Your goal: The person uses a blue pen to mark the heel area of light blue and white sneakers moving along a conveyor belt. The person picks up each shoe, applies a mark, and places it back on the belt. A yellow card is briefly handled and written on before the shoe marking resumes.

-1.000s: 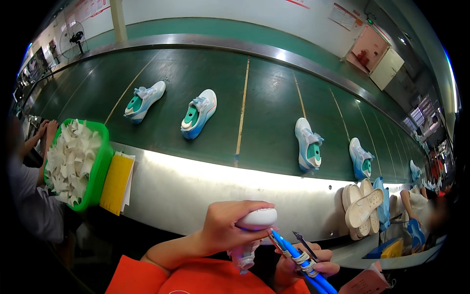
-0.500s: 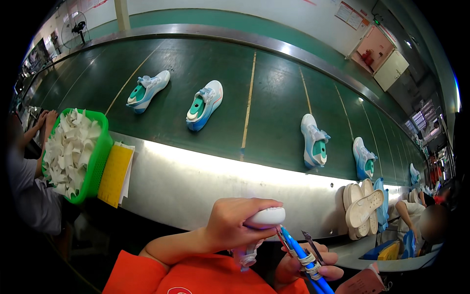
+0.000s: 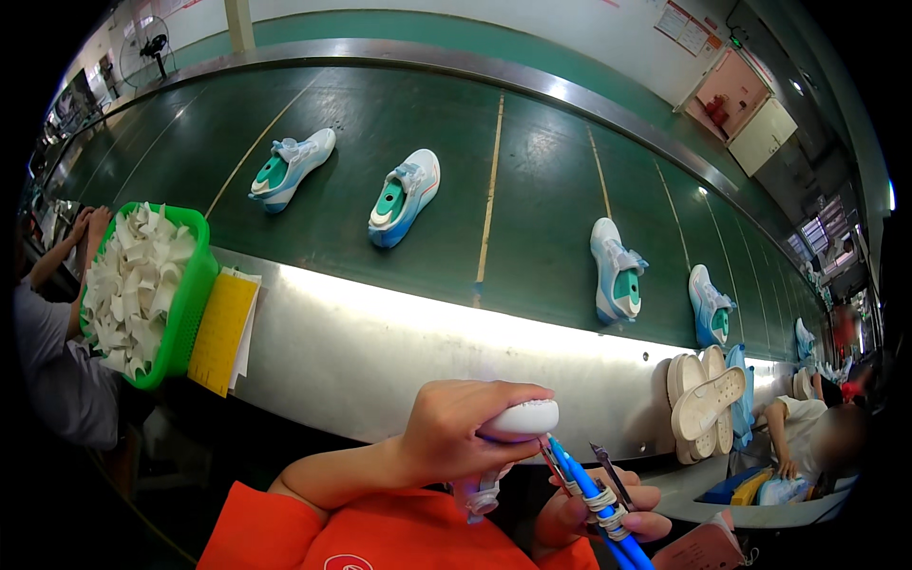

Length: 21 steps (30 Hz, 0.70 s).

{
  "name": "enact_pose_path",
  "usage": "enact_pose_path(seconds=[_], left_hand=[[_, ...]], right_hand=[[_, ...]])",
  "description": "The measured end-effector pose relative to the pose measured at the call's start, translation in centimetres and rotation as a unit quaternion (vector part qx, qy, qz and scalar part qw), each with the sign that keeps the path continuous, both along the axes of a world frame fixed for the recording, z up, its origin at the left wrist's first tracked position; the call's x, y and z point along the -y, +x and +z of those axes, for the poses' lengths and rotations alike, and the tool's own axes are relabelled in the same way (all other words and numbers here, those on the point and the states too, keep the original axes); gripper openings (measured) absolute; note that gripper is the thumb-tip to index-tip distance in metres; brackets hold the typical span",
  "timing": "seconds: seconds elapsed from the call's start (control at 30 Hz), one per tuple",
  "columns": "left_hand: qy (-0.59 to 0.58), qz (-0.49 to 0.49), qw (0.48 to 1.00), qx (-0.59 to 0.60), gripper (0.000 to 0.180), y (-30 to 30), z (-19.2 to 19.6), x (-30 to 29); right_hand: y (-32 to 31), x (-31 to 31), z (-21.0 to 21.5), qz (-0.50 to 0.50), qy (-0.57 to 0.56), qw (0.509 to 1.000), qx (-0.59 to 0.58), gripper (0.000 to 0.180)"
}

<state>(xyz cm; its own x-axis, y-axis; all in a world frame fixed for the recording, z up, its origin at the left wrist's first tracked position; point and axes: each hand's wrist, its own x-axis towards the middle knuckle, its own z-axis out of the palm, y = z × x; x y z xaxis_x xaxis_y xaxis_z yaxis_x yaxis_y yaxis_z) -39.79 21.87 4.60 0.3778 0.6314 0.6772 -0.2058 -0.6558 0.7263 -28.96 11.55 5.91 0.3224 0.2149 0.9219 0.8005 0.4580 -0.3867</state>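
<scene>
The fingers of the left hand (image 3: 446,427) were wrapped around a white, round-toed shoe (image 3: 525,421), on the near side of the silver metal bench (image 3: 380,351); judged light, flexible, best gripped midfoot. Just beside its toe, slim blue pens (image 3: 587,487), pale-banded, were clasped in the right hand (image 3: 568,513).

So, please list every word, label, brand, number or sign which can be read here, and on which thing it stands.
None is clear enough to quote.
Wall notices: print too small.
Orange shirt: pale emblem, cut off, unreadable.
Pink booklet: marks too small.
Yellow booklet: marks too faint.
White shoe in left hand, blue pens in right hand: no readable text.
</scene>
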Motion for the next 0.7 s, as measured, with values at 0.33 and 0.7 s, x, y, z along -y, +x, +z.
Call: enact_pose_path(seconds=[0.33, 0.7], left_hand=[[0.019, 0.0, 1.0, 0.006, 0.046, -0.4, -0.2, -0.2], [0.051, 0.002, 0.999, 0.019, 0.046, -0.4, -0.3, 0.3]], right_hand=[[-0.4, 0.6, 1.5, -0.085, -0.083, 0.993, 0.017, 0.052], [2.4, 1.8, 6.9, 0.089, -0.285, 0.934, 0.194, 0.048]])
